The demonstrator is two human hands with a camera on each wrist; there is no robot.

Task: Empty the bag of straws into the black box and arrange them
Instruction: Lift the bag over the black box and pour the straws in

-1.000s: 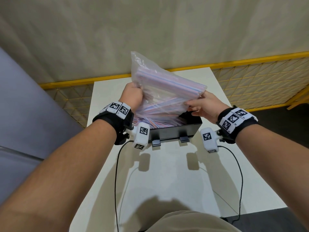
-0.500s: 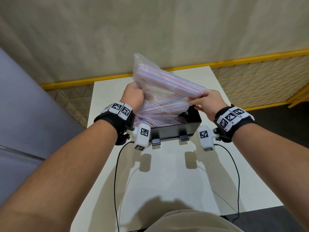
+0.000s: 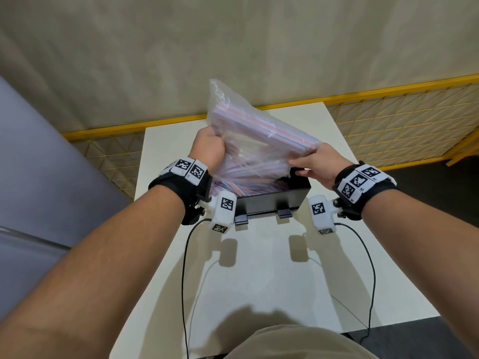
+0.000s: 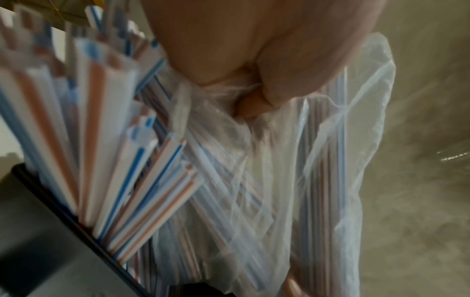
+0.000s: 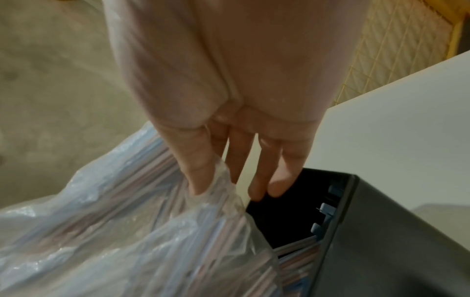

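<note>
I've got the bag (image 3: 248, 141) tipped over the box (image 3: 272, 200), mouth down. L hand (image 3: 207, 149) fisted round bunched plastic, R hand (image 3: 315, 164) pinching the other edge, other fingers loose. Approx half the straws (image 4: 109, 180) lie in the box, rest inside the bag; arranging not begun, I judge

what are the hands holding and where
Both grip the clear straw bag: left hand bunches its left edge, right hand pinches its right corner.

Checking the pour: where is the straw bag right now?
In the head view the bag is held tilted above the black box at mid-table, the left hand gripping its left side, the right hand pinching its right edge.
</note>
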